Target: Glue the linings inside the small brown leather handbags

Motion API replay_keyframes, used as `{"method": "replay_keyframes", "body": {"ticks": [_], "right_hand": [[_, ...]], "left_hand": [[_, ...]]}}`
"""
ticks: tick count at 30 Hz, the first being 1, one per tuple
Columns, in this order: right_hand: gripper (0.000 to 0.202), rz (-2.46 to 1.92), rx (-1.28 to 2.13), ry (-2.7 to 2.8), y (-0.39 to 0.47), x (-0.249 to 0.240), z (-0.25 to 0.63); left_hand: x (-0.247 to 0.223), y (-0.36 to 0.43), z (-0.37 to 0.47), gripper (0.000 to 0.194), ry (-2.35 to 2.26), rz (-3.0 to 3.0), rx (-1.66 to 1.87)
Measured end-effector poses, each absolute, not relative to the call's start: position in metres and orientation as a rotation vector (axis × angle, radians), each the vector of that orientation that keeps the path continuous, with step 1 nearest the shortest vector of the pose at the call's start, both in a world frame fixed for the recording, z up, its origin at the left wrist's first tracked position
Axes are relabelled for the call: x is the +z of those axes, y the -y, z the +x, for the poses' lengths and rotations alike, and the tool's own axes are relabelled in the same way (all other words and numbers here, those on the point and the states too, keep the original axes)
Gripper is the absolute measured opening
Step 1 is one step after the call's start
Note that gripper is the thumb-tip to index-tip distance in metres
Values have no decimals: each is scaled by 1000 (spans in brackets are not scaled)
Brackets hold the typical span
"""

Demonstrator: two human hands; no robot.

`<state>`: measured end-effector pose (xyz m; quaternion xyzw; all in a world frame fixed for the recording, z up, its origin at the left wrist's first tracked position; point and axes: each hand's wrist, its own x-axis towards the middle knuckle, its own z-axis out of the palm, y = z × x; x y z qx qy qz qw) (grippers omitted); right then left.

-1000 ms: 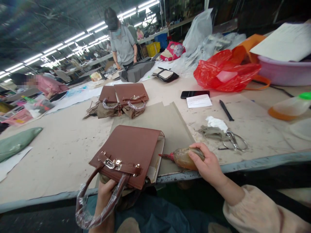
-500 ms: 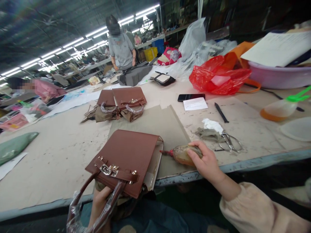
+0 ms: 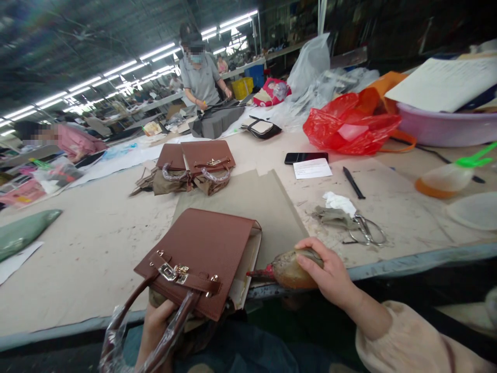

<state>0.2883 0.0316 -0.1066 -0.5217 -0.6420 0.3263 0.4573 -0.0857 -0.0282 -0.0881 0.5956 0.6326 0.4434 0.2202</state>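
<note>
- Bag (image 3: 204,248): smooth, reddish brown and boxy, with a metal clasp (image 3: 174,273) on a narrow strap. It lies tilted over the table's near edge, flap upward. One arched handle (image 3: 174,331), wrapped in clear plastic, hangs toward the viewer. The bag's right side gapes, showing a pale inner edge.
- Left hand (image 3: 158,317): reaches up from below, behind the handle, and is closed on the underside of the bag. Its fingertips are hidden.
- Right hand (image 3: 330,272): comes in from the lower right, forearm slanting up and left out of a loose cream sleeve. Thumb and fingers are clamped around one murky, amber-brown bottle (image 3: 291,269).
- The bottle lies sideways, its thin red nozzle (image 3: 258,273) pointing left at the bag's gaping side; whether the tip touches cannot be told.
- On the table (image 3: 77,269), counted: two more brown bags (image 3: 207,157) side by side beyond the first; one phone (image 3: 306,157); one white slip (image 3: 312,169) touching it; one pair of scissors (image 3: 367,230); one red plastic bag (image 3: 349,127); one green-topped bottle (image 3: 435,181) with orange liquid.
- Two co-workers nearer than the rest: one in a grey shirt (image 3: 200,80), one in pink (image 3: 75,142).
</note>
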Motion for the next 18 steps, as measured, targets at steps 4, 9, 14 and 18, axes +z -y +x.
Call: {"method": "replay_keyframes", "body": {"ticks": [4, 9, 14, 18], "right_hand": [[19, -1350, 646, 1516, -44, -115, 290], [20, -1383, 477, 1477, -57, -125, 292], [19, -1355, 513, 1539, -50, -120, 294], [19, -1344, 582, 1570, -43, -113, 296]], "left_hand": [[-94, 30, -91, 31, -1745, 1557, 1231], [-98, 29, -95, 36, -1739, 1433, 1316], [-96, 32, -97, 27, -1720, 1469, 1258], [-92, 32, -91, 26, -1692, 1467, 1265]]}}
